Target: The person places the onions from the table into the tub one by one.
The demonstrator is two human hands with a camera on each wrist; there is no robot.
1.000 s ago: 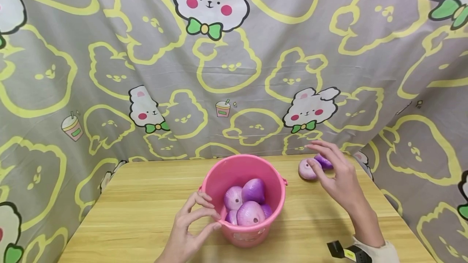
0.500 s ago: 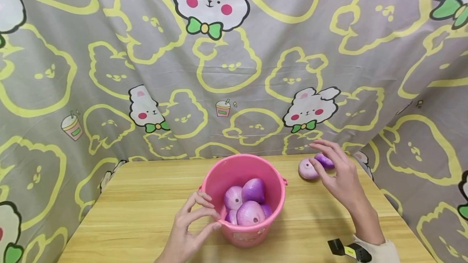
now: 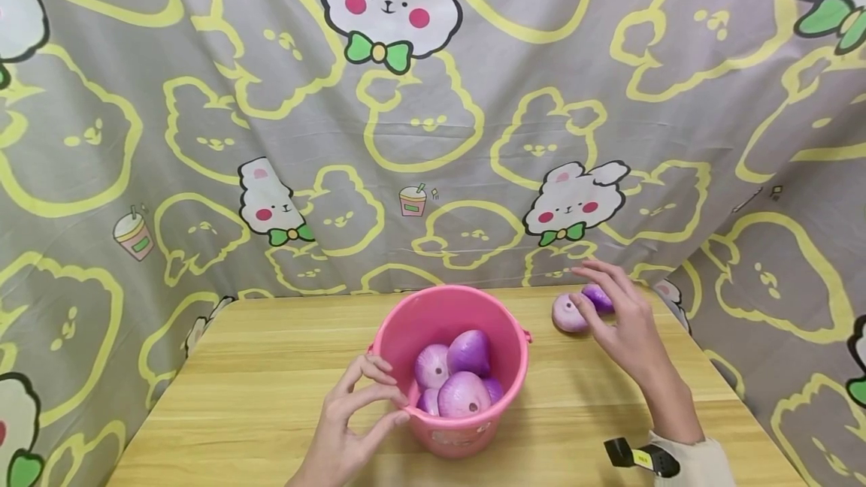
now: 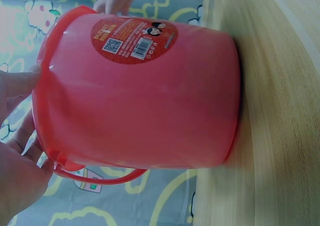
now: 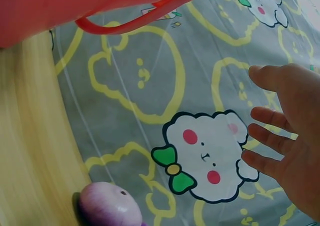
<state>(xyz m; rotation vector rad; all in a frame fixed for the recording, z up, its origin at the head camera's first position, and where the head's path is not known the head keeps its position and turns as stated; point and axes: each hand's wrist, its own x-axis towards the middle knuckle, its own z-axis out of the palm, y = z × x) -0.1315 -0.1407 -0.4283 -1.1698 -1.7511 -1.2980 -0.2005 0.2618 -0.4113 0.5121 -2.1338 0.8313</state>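
The left hand (image 3: 352, 412) extends from the lower edge of the head view, its thumb (image 3: 387, 427) and forefinger (image 3: 375, 397) closed in a pinch, the other fingers (image 3: 372, 370) bent above them. The right hand (image 3: 629, 329) is raised farther forward, palm turned inward, its thumb and gently curved fingers spread apart. The right forearm (image 3: 679, 415) slants forward and leftward.

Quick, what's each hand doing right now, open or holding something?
Left hand: closed, thumb and fingers holding the pink bucket at its rim.
Right hand: open, fingers apart, holding nothing.
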